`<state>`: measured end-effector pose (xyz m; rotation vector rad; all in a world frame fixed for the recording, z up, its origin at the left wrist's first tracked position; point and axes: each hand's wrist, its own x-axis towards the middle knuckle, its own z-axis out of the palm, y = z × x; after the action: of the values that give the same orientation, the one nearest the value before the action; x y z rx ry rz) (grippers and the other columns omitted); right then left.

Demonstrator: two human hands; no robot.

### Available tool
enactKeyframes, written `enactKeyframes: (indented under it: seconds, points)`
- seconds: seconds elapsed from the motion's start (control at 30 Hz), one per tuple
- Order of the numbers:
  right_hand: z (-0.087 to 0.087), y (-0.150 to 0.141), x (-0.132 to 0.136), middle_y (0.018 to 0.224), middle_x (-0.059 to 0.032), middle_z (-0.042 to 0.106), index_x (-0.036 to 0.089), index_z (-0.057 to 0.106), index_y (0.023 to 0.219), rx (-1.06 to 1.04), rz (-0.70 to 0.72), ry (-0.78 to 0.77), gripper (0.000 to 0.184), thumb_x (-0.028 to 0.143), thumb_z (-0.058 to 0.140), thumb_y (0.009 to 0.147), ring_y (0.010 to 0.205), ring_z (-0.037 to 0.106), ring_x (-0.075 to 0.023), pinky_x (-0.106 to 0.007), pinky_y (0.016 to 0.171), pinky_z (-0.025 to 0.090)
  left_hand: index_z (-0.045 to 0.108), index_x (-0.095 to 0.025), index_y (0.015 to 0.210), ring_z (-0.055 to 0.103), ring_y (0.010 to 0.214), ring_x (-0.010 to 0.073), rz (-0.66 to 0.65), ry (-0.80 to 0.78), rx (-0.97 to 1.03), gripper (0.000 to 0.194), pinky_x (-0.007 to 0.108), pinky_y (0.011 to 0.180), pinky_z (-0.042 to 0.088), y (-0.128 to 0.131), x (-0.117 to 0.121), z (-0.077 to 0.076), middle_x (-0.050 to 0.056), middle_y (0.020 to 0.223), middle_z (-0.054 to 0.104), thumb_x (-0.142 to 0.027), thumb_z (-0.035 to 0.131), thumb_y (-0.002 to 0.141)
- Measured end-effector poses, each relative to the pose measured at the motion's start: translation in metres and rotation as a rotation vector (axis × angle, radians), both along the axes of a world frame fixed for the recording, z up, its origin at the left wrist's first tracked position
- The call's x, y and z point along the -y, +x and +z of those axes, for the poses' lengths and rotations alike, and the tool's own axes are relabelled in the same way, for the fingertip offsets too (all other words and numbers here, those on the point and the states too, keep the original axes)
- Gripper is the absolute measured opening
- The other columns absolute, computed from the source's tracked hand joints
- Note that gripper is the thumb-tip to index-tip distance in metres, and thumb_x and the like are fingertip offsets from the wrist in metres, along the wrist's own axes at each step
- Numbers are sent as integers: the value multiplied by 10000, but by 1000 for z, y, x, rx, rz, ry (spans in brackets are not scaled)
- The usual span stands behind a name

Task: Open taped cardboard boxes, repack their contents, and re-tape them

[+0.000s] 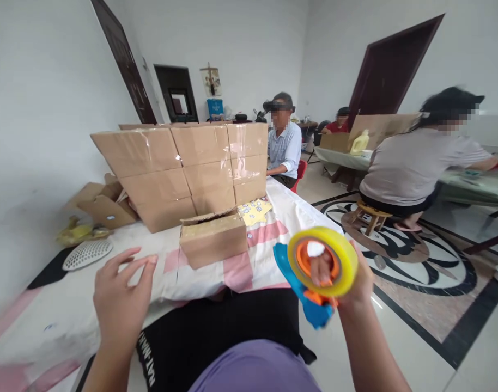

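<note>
My right hand is wrapped around a tape dispenser with a blue body and orange hub. A thick roll of yellowish clear tape sits on it, raised off the table's right side. Fingers of that hand show through the hub. My left hand hovers over the cloth at left, thumb and forefinger tips together in a pinch; anything between them is too small to make out. Between my hands, farther forward, a small cardboard box rests on the table, its top flap slightly raised.
Behind the small box stands a wall of taped cardboard boxes. Yellow patterned sheets lie beside it. At left are an opened carton and a white perforated object. One person sits across; others sit at right.
</note>
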<state>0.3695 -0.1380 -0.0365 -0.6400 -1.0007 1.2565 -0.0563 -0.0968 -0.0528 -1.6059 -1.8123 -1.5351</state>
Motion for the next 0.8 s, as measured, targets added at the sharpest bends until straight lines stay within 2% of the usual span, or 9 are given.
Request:
enactKeyframes:
  seconds: [0.1, 0.2, 0.27, 0.37, 0.5, 0.6, 0.67, 0.73, 0.8]
  points:
    - [-11, -5, -66, 579, -41, 643, 230, 622, 750, 272, -360, -111, 702, 886, 377, 796, 544, 637, -221, -348, 551, 542, 799, -257, 867, 678, 925, 260, -128, -220, 354, 275, 420, 954, 509, 6, 4, 23, 28, 903, 775, -486, 721, 735]
    - [-31, -13, -135, 643, -50, 674, 202, 617, 793, 364, -398, -168, 572, 729, 754, 617, 577, 650, -227, -328, 540, 526, 802, -223, 826, 654, 737, 212, -299, -291, 594, 329, 342, 756, 542, 21, -5, 29, 33, 788, 766, -487, 784, 630]
    - [-42, -17, -169, 644, -66, 672, 201, 597, 766, 401, -414, -196, 534, 692, 756, 630, 585, 652, -233, -329, 539, 519, 802, -198, 831, 627, 676, 186, -383, -271, 674, 374, 302, 654, 523, 27, -15, 30, 47, 767, 762, -503, 794, 615]
    - [-51, -19, -195, 703, -101, 700, 216, 584, 772, 469, -450, -230, 495, 712, 597, 770, 657, 680, -249, -340, 587, 538, 805, -168, 867, 563, 578, 147, -423, -254, 702, 431, 260, 524, 458, 29, -26, 32, 60, 738, 753, -523, 805, 622]
    - [-51, -9, -201, 873, -181, 724, 191, 609, 833, 632, -556, -275, 470, 655, 649, 771, 955, 690, -360, -427, 762, 553, 806, -152, 903, 541, 552, 129, -437, -269, 718, 447, 226, 464, 398, 32, -31, 35, 66, 723, 748, -519, 815, 648]
    - [-42, -11, -184, 1197, -264, 644, 143, 614, 1032, 750, -726, -268, 578, 599, 761, 708, 1265, 510, -459, -549, 960, 463, 802, -153, 933, 572, 597, 142, -445, -290, 716, 445, 215, 467, 393, 39, -32, 33, 70, 746, 754, -516, 803, 676]
    - [-30, -28, -162, 1276, -213, 609, 173, 613, 1124, 839, -713, -96, 568, 573, 763, 749, 1260, 508, -402, -525, 1010, 436, 801, -155, 954, 560, 584, 132, -462, -313, 705, 443, 216, 470, 395, 47, -31, 30, 67, 764, 759, -513, 799, 692]
    - [-12, -57, -136, 1190, -146, 635, 202, 637, 1159, 942, -510, 339, 449, 541, 697, 870, 1093, 596, -309, -462, 963, 473, 800, -163, 970, 528, 546, 114, -489, -342, 686, 427, 219, 473, 403, 59, -29, 27, 58, 776, 762, -505, 791, 713]
    - [7, -90, -115, 1134, -103, 630, 219, 637, 1235, 999, -393, 663, 446, 515, 700, 909, 1075, 588, -271, -423, 961, 472, 800, -177, 983, 527, 537, 114, -516, -377, 666, 406, 218, 462, 401, 72, -24, 24, 49, 771, 759, -496, 780, 732]
